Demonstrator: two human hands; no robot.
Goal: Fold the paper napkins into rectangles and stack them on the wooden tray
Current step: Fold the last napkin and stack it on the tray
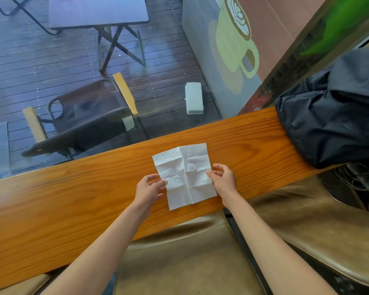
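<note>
On the narrow orange wooden tabletop (pixel 73 201), both bare forearms reach forward from the bottom of the view, angled slightly toward each other. The left hand (pixel 148 191) lies palm inward at the left edge of a white paper napkin (pixel 184 175), its thumb and fingers curled loosely with the fingertips touching the napkin's left margin about halfway down. The right hand (pixel 223 177) mirrors it at the right edge, fingers bent and partly spread, thumb and forefinger meeting the paper's right margin. Neither hand is clamped tight; both are half-open, with a light pinch at the paper's edges. The hands are apart, with the napkin between them.

The napkin lies unfolded and flat on the tabletop, creased into a grid, tilted a little so its far edge leans right. Its near corner reaches close to the tabletop's front edge. A dark bag (pixel 332 109) rests on the tabletop's right end, well apart from the napkin.
</note>
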